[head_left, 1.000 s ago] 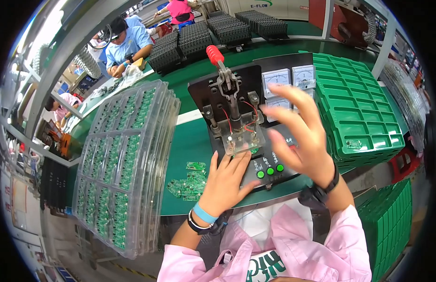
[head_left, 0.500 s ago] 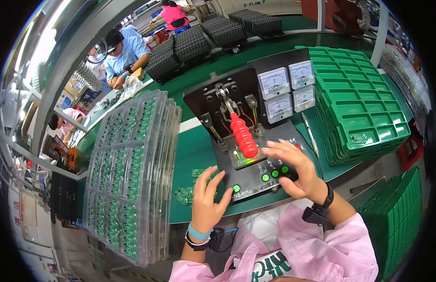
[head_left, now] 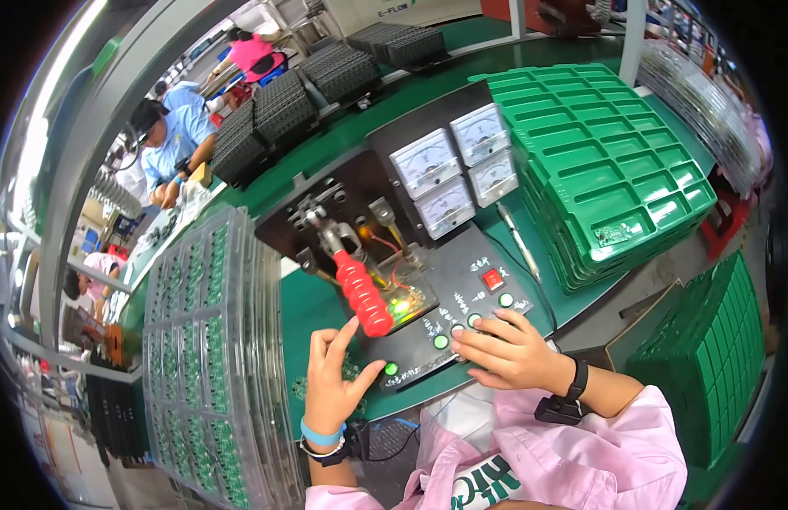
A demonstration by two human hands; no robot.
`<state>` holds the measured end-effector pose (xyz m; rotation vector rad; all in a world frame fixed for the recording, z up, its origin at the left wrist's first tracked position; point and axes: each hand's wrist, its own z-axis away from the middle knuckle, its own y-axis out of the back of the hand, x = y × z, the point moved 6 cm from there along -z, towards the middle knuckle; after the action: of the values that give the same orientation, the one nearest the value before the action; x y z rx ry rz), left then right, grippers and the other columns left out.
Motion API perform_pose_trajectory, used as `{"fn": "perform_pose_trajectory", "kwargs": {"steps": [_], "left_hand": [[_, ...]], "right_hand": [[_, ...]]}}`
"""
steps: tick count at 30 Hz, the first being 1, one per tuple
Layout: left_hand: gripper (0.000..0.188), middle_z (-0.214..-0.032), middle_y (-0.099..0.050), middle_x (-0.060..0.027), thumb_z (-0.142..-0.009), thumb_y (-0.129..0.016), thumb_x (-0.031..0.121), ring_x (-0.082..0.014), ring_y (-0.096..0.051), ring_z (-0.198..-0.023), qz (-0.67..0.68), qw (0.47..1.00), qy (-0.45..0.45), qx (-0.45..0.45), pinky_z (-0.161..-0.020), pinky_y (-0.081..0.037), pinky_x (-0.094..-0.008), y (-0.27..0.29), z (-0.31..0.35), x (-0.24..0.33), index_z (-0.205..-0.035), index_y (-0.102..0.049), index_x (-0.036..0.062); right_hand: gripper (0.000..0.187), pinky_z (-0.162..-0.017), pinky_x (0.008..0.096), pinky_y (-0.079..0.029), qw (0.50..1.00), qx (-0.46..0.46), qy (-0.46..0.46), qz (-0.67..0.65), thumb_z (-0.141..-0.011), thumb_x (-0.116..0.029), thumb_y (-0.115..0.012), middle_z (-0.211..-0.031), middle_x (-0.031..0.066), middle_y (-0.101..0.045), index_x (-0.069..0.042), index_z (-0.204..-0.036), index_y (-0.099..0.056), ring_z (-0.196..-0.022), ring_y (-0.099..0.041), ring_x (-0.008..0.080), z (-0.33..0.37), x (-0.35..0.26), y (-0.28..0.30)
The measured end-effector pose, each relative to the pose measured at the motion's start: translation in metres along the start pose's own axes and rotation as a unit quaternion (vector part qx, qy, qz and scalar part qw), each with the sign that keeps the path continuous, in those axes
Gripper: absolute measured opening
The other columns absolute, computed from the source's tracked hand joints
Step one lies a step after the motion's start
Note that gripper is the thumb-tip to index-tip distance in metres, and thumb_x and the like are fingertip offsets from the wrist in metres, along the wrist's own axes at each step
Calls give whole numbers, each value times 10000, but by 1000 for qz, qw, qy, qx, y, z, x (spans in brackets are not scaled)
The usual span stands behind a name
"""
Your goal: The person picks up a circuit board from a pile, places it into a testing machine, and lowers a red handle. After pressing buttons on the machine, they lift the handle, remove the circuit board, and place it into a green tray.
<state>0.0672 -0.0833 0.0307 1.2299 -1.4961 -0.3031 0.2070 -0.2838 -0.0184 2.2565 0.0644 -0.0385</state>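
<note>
In front of me stands a black test fixture (head_left: 457, 263) with a red ribbed toggle-clamp handle (head_left: 361, 293) pointing down toward me. Beneath the clamp, beside the handle's end, lights glow yellow-green on a circuit board (head_left: 406, 304). My left hand (head_left: 330, 378) is open, its thumb at the left green button (head_left: 391, 369) and its index fingertip close to the handle's end. My right hand (head_left: 513, 350) lies palm down with fingers extended over the row of green buttons, partly covering them. Whether either hand presses a button I cannot tell. Neither hand holds anything.
Clear trays of green circuit boards (head_left: 186, 357) are stacked at left. Green compartment trays (head_left: 615, 161) stand at right, one board (head_left: 613, 234) on top. Four-dial meters (head_left: 428, 166), a red switch (head_left: 493, 280) and a white pen-like tool (head_left: 519, 245) are near. A co-worker (head_left: 173, 144) sits beyond.
The view has shifted, so the fixture appears further left. My right hand has moved from beside the red handle onto the button row. My left thumb has come to the left button. An orange glow shows behind the clamp.
</note>
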Motion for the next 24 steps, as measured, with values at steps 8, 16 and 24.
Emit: {"fn": "perform_pose_trajectory", "kwargs": {"steps": [8,16,24], "left_hand": [[1008,-963,-491,-97,-544,-916,300,-229,-481,-789,-47,992,-41,-106,-686,-439,-343,-8,-22,1,-1414,-461,72],[974,-843,-525,-122,-592,-897,284,-240,-532,-745,-48,995,-29,-81,-707,-460,-346,-12,-6,1,-1428,-448,63],[490,-1022,-598,-163,-782,-765,167,-313,-599,-921,18,999,29,-43,-786,-484,-371,15,19,-3,-1219,-601,16]], "right_hand": [[463,-975,405,-406,1000,22,-2,-5,-801,-295,-692,-1296,-9,-597,-137,-1231,-626,-1091,-568,174,-3,-4,1],[428,-801,365,-483,972,194,-36,-124,-703,-118,-763,-1076,91,-659,-74,-1116,-660,-921,-616,234,-118,12,44],[235,-753,363,-499,856,434,4,-281,-792,-107,-694,-981,122,-635,-20,-1002,-634,-884,-619,258,-274,81,63]]}}
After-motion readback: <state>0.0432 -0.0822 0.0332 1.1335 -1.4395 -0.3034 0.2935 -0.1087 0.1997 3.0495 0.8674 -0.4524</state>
